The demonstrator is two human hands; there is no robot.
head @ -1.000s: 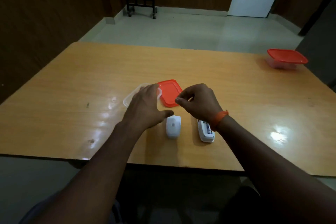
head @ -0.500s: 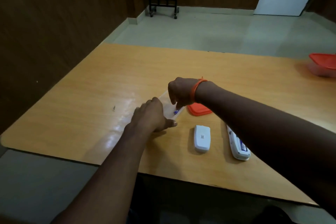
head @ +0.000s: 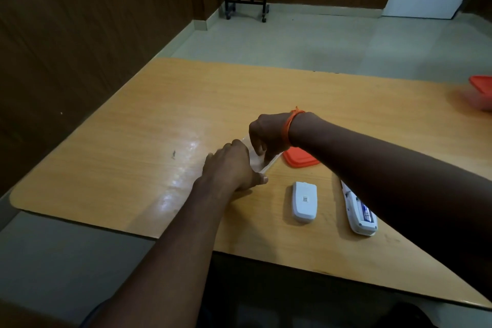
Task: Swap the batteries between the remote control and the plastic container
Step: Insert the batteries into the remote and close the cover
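Hands meet at a clear plastic container (head: 269, 164) near the middle of the wooden table (head: 127, 152). The left hand (head: 231, 165) curls over its near end, gripping it. The right hand (head: 267, 134) dips inside, fingers (head: 262, 152) bent downward; whether they pinch anything cannot be told. A red lid (head: 300, 159) lies just beside the container. Toward the near edge lie a white battery cover (head: 304, 201) and the remote control (head: 358, 212), back open, a battery (head: 367, 213) inside.

Two hands: the left hand (head: 231, 165) and the right hand (head: 269, 133). Two plastic containers: a clear open container (head: 270, 165) at the fingers, a lidded container (head: 479, 100) far right of them. Two red lids: a loose lid (head: 300, 160) just right of the fingers, a fitted lid (head: 482, 84) far right. Nearer than the fingers: one remote control (head: 359, 224), one battery cover (head: 304, 201), one visible battery (head: 367, 212).
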